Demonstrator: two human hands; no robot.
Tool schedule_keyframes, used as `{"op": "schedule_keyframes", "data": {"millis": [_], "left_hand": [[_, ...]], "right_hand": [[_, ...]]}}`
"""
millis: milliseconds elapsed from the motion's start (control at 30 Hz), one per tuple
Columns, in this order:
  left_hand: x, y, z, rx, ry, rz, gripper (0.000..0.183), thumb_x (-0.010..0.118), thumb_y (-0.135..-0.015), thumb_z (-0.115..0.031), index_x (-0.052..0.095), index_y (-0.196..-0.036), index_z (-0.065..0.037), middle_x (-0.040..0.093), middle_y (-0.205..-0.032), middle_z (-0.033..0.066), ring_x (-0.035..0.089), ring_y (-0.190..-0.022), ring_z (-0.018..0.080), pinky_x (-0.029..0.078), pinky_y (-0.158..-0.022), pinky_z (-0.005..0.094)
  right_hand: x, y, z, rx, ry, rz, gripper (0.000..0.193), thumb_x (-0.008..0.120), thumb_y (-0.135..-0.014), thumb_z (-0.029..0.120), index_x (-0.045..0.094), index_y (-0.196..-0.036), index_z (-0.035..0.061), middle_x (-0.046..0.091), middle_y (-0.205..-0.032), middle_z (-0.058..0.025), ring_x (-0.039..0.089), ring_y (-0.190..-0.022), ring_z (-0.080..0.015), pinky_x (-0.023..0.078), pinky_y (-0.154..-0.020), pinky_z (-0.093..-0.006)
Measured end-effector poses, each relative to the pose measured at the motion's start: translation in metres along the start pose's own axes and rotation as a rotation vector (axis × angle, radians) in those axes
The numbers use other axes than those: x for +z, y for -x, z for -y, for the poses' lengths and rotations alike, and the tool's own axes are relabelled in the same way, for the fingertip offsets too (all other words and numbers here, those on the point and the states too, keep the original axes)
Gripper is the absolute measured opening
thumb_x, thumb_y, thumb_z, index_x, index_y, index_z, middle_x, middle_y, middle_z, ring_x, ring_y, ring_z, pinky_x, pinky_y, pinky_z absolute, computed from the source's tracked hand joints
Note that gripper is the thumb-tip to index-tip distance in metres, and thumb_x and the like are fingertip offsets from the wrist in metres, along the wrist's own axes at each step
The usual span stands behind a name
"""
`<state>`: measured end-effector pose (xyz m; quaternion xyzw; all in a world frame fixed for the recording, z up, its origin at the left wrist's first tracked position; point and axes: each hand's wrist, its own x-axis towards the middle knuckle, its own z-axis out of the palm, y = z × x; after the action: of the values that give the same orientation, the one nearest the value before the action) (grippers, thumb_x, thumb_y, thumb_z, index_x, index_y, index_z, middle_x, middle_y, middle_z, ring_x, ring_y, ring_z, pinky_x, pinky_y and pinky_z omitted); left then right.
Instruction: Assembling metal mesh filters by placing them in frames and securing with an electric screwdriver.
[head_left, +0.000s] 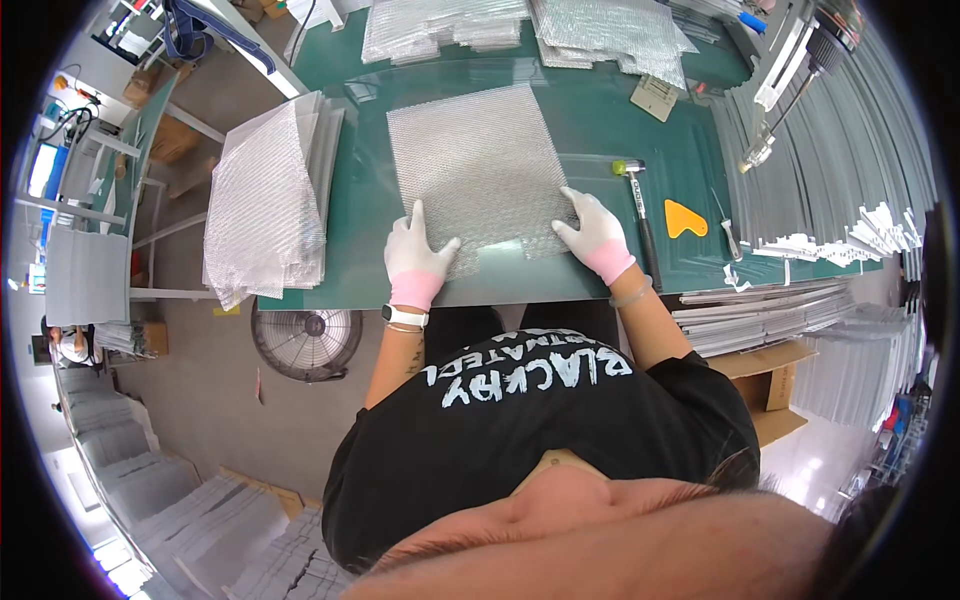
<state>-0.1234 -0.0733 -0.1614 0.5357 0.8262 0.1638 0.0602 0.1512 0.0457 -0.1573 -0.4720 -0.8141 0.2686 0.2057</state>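
A translucent sheet with a fine mesh-like texture [480,150] lies flat on the green table [365,200] in front of me. My left hand [418,260], in a white glove with a pink cuff, rests at its near left edge, index finger and thumb spread apart. On the opposite side, my right hand [597,235], gloved the same way, touches the near right edge with thumb and index finger apart. The remaining fingers of both hands are partly hidden. Neither hand visibly grips the sheet.
Similar sheets are stacked at the left [265,200] and far edge [445,28]. A hammer [640,210], yellow scraper [685,219] and screwdriver [730,238] lie right. Beyond them stand grey-white panels [830,150], below a hanging power screwdriver [790,100]. A fan [308,340] stands below left.
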Motion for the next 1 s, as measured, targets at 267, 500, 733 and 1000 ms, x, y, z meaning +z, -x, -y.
{"op": "schedule_keyframes", "data": {"millis": [267, 500, 733, 1000], "left_hand": [[-0.003, -0.004, 0.000, -0.036, 0.061, 0.038, 0.089, 0.081, -0.074, -0.044, 0.045, -0.146, -0.006, 0.057, -0.125, 0.0235, 0.059, -0.112, 0.0381, 0.049, -0.098, 0.0444], [-0.007, -0.008, -0.007, -0.110, 0.104, 0.054, 0.092, 0.085, -0.069, -0.044, 0.047, -0.146, -0.012, 0.053, -0.130, 0.0228, 0.053, -0.121, 0.0389, 0.047, -0.101, 0.0459], [-0.005, -0.025, 0.015, 0.231, -0.167, 0.131, 0.086, 0.083, -0.068, -0.050, 0.052, -0.144, -0.026, 0.039, -0.153, 0.0157, 0.025, -0.145, 0.0426, 0.019, -0.119, 0.0586], [-0.036, 0.046, -0.026, 0.197, -0.166, 0.083, 0.079, 0.082, -0.072, -0.042, 0.052, -0.141, -0.017, 0.040, -0.151, 0.0147, 0.028, -0.144, 0.0409, 0.017, -0.117, 0.0644]], "right_hand": [[-0.003, -0.010, -0.002, 0.010, 0.078, 0.078, 0.058, 0.070, -0.084, 0.028, 0.055, -0.135, 0.0050, 0.063, -0.119, -0.0199, 0.061, -0.110, -0.0370, 0.049, -0.097, -0.0420], [-0.009, -0.010, -0.003, 0.079, 0.204, 0.135, 0.056, 0.069, -0.085, 0.037, 0.057, -0.134, 0.0128, 0.064, -0.109, -0.0187, 0.062, -0.104, -0.0359, 0.050, -0.094, -0.0425], [-0.069, -0.115, -0.089, -0.184, 0.227, -0.444, 0.023, 0.064, -0.084, 0.025, 0.072, -0.100, 0.0096, 0.068, -0.102, -0.0164, 0.066, -0.097, -0.0353, 0.053, -0.087, -0.0443], [-0.108, -0.168, -0.170, 0.293, 0.703, -0.294, 0.045, 0.072, -0.085, 0.033, 0.062, -0.125, 0.0166, 0.062, -0.127, -0.0096, 0.060, -0.119, -0.0306, 0.051, -0.099, -0.0439]]}}
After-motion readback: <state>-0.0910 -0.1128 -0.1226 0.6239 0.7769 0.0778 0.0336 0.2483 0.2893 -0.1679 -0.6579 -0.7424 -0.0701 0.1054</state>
